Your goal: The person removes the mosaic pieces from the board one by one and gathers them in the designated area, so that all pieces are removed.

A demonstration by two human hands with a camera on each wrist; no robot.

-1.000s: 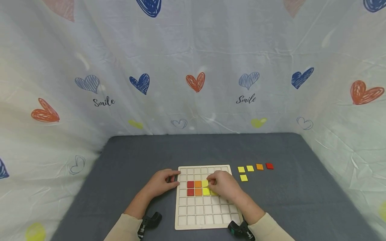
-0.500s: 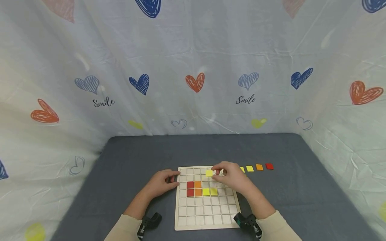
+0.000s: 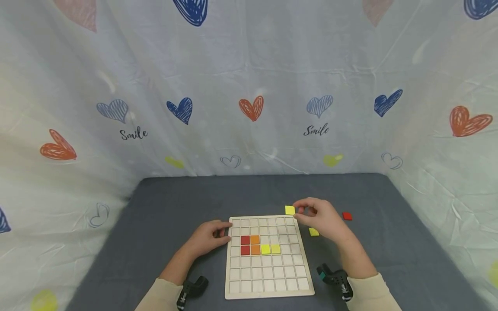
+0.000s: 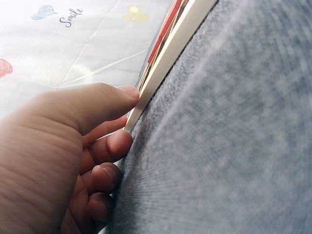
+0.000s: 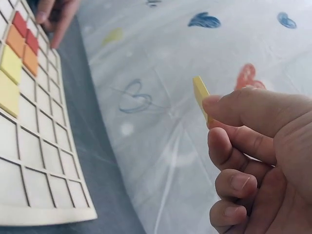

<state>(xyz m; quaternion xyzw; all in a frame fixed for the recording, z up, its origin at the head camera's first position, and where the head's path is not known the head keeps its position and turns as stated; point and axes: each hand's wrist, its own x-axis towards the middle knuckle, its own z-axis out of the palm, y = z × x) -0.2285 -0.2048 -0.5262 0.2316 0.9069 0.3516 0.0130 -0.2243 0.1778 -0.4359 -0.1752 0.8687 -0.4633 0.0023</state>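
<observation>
A pale wooden grid board (image 3: pixel 249 297) lies flat on the table. Two red tiles (image 3: pixel 245 240) and two orange tiles (image 3: pixel 254 249) sit in its cells, with two yellow tiles (image 3: pixel 270 249) side by side to their right. My left hand (image 3: pixel 208 237) touches the board's left edge with thumb and forefinger; the left wrist view shows the thumb (image 4: pixel 114 100) against the wooden rim (image 4: pixel 170 51). My right hand (image 3: pixel 319 216) pinches a yellow tile (image 5: pixel 200 95) between thumb and forefinger. That tile is raised near the board's far right corner.
Right of the board lie a loose yellow tile (image 3: pixel 314 232), partly covered by my right hand, and a red tile (image 3: pixel 347 216). A dark grey cloth (image 3: pixel 186 194) covers the table. A white curtain (image 3: pixel 214 65) printed with hearts hangs behind and at both sides.
The right hand has lifted a yellow tile out of the board's upper coloured row and carried it away and to the right, now hiding some loose tiles. The left hand stays put.
</observation>
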